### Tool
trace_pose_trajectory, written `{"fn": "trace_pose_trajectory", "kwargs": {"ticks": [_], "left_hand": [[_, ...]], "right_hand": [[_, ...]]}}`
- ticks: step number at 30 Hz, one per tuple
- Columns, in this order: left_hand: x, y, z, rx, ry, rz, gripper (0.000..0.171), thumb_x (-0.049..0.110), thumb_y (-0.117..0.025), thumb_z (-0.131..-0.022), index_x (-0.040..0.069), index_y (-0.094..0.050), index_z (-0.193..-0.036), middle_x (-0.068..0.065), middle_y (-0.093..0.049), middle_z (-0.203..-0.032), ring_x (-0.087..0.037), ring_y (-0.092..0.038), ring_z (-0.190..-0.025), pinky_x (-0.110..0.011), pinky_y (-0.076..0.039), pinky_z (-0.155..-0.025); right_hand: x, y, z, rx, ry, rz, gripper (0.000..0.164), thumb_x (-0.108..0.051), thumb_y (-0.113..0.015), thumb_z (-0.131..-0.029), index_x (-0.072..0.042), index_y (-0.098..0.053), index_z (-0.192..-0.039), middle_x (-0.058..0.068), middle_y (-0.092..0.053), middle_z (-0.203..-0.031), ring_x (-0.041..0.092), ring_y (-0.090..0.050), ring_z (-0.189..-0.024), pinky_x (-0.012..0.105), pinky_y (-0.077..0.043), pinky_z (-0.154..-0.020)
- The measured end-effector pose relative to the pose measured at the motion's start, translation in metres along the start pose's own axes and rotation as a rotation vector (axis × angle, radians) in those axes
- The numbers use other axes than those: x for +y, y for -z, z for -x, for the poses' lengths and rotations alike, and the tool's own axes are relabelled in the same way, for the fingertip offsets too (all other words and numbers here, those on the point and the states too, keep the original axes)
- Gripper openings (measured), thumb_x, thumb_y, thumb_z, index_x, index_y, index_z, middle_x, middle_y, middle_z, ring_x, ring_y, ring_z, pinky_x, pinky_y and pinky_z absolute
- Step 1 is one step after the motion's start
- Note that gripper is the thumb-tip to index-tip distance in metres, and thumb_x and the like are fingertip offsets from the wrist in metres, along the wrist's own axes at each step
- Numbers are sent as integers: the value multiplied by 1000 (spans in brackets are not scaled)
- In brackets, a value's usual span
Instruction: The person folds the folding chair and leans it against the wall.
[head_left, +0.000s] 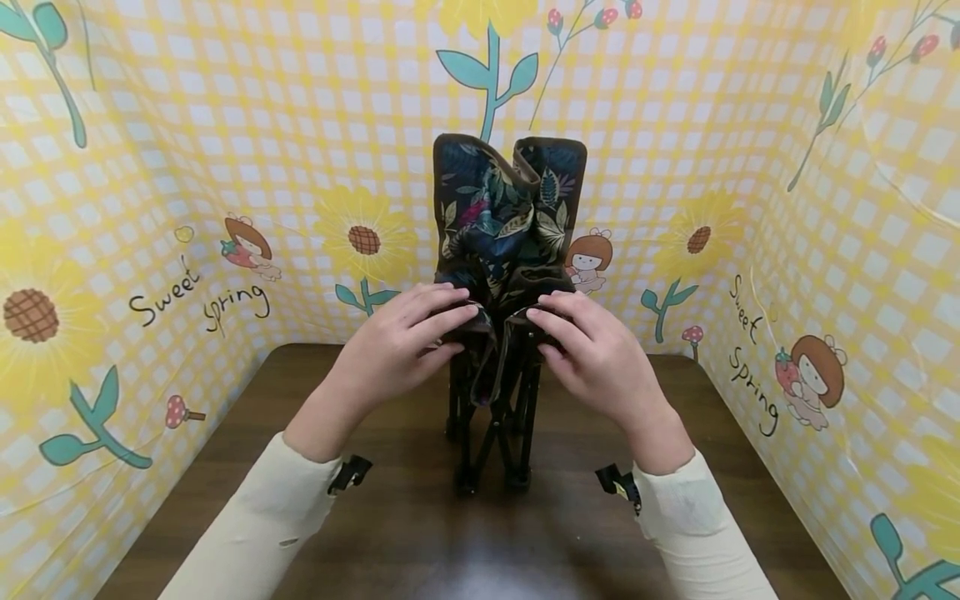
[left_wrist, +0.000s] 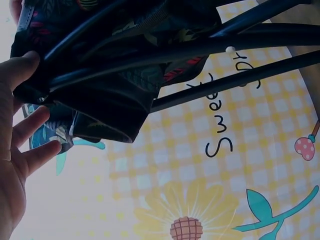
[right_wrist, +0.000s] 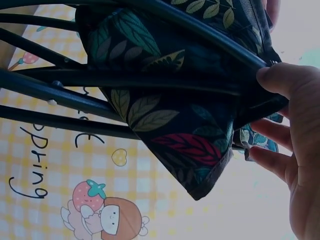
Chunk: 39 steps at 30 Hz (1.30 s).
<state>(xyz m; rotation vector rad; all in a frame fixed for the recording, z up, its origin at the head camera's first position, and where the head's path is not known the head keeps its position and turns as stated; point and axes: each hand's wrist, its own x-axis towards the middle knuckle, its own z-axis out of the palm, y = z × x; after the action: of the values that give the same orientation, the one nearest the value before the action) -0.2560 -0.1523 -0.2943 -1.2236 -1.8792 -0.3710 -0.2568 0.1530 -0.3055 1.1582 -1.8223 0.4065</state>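
Note:
A small folding chair (head_left: 487, 217) stands upright on the table, its legs drawn close together. Dark leaf-print fabric covers its backrest and sags in folds at the seat, over crossed black tube legs (head_left: 495, 433). My left hand (head_left: 401, 337) grips the left front corner of the seat, fingers on top and thumb at the side. On the other front corner, my right hand (head_left: 592, 350) holds in the same way. Both wrist views show a thumb against the frame's corner, with seat fabric (right_wrist: 165, 115) hanging between the tubes.
The brown wooden tabletop (head_left: 480, 550) extends around the chair's feet. Yellow checked cloth (head_left: 300, 125) printed with flowers and cartoon figures stands behind and at both sides, close behind the backrest.

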Motion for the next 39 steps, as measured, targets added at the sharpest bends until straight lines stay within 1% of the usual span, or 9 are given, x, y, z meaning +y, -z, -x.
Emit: {"fn": "trace_pose_trajectory", "kwargs": {"ticks": [5, 10, 14, 17, 21, 25, 31, 36, 39], "left_hand": [[-2, 4, 4, -5, 12, -11, 64, 19, -88, -83, 9, -62, -140, -15, -64, -137, -35, -58, -130, -49, -43, -115], [-5, 7, 8, -11, 21, -20, 64, 23, -87, -84, 8, -62, -141, -16, -64, -137, -36, -58, -129, -48, -44, -113], [-8, 10, 17, 10, 58, -28, 62, 29, -86, -85, 8, -64, -139, -15, -65, -137, -36, -57, -131, -50, -43, -114], [-10, 13, 25, 19, 91, -37, 59, 37, -81, -89, 8, -65, -138, -15, -65, -137, -34, -56, -133, -49, -41, -116], [-14, 14, 34, 5, 120, -51, 59, 44, -75, -93, 8, -64, -139, -14, -63, -140, -33, -53, -136, -48, -39, -118], [-14, 16, 42, -11, 153, -50, 62, 48, -73, -94, 8, -62, -141, -11, -60, -144, -32, -52, -137, -47, -38, -118], [-12, 19, 54, 4, 189, -57, 65, 52, -71, -94, 12, -60, -144, -10, -61, -144, -34, -55, -133, -44, -38, -118], [-11, 19, 62, 12, 202, -63, 65, 53, -71, -94, 11, -61, -144, -10, -61, -143, -34, -56, -132, -45, -39, -117], [-10, 18, 67, 9, 221, -60, 67, 54, -70, -94, 11, -60, -144, -9, -60, -144, -35, -57, -131, -45, -37, -119]], "right_hand": [[3, 5, 4, -5, -37, 17, 55, -12, -84, -84, -9, -66, -136, 17, -64, -136, 34, -61, -126, 47, -46, -112], [6, 9, 9, -8, -64, 28, 61, -14, -86, -82, -9, -64, -138, 17, -63, -136, 34, -60, -126, 46, -45, -113], [8, 12, 14, -8, -89, 32, 62, -17, -86, -83, -10, -63, -139, 17, -62, -137, 35, -60, -126, 48, -45, -112], [9, 16, 20, -17, -113, 41, 62, -20, -86, -84, -10, -62, -140, 16, -62, -139, 34, -59, -128, 48, -45, -111], [11, 21, 25, -18, -142, 48, 60, -23, -84, -85, -9, -63, -139, 16, -63, -138, 33, -59, -127, 49, -45, -110], [11, 21, 30, -9, -161, 40, 56, -28, -81, -89, -8, -64, -138, 16, -63, -136, 34, -60, -123, 47, -46, -107], [11, 22, 39, -13, -192, 58, 53, -38, -72, -96, -10, -62, -140, 15, -62, -138, 34, -60, -125, 45, -46, -108], [12, 23, 49, 6, -230, 86, 54, -44, -67, -99, -11, -62, -141, 15, -63, -137, 33, -60, -124, 48, -50, -102], [10, 21, 54, 22, -252, 93, 55, -46, -65, -100, -11, -62, -141, 15, -63, -137, 33, -61, -123, 52, -52, -97]]}}
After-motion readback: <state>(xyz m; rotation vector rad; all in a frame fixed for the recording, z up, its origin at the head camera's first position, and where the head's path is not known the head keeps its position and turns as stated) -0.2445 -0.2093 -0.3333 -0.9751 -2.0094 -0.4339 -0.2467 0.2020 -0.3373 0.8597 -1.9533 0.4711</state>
